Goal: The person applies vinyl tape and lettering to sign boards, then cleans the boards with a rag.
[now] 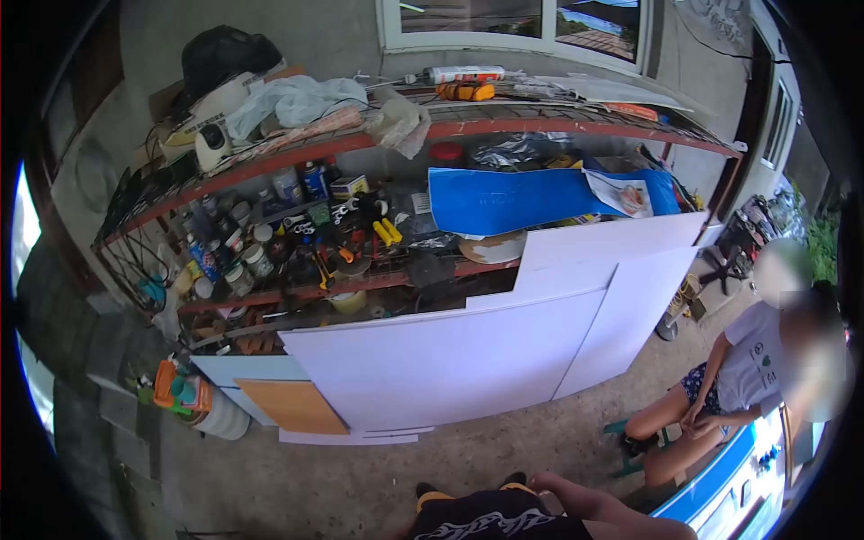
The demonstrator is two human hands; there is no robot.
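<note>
At the bottom edge, my right forearm reaches in from the lower right, with my right hand [547,483] at its end, low over the concrete floor and beside my dark footwear. The fingers are too small and blurred to make out, and no object shows in them. My left hand is out of the frame. My dark clothing with a white pattern [490,517] fills the bottom centre. Large white panels [441,369] lean against a shelf rack in front of me, with a tan board [292,406] at their left end.
The red-framed rack [396,133] holds bottles, tools, a blue sheet [513,200] and plastic bags. A person [754,360] sits at the right beside a blue-edged table [720,477]. An orange container [180,387] stands at the left. Concrete floor [360,477] lies before the panels.
</note>
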